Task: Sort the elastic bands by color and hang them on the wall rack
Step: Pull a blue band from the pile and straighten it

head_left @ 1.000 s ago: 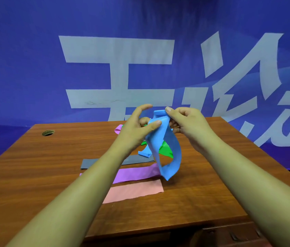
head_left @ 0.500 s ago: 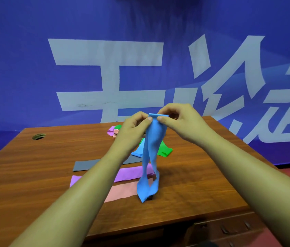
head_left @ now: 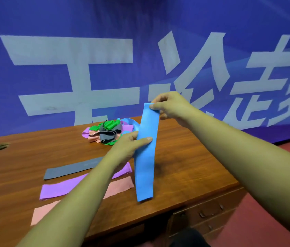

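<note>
Our left hand (head_left: 128, 148) has slid down the long flat blue elastic band (head_left: 145, 166), now straightened, and pinches its middle. Our right hand (head_left: 169, 106) pinches its top; its lower end perhaps touches the brown wooden desk (head_left: 185, 166). Nearest lie a flat pink band (head_left: 121, 186), a purple band (head_left: 58, 190) and a grey band (head_left: 73, 168), sorted. Beyond, a tangled many-coloured pile (head_left: 106, 133) waits. No wall rack shows, so we judge the hanging still to do.

The left forearm (head_left: 87, 184) covers the middle of the purple band (head_left: 60, 189) and of the pink band (head_left: 121, 186), and the right end of the grey band (head_left: 73, 169). The fingers (head_left: 131, 136) of the left hand (head_left: 128, 148) lie partly hidden behind the blue band (head_left: 146, 157), which also hides the right side of the tangled pile (head_left: 105, 132). The tabletop (head_left: 24, 157) is cut off at left.
</note>
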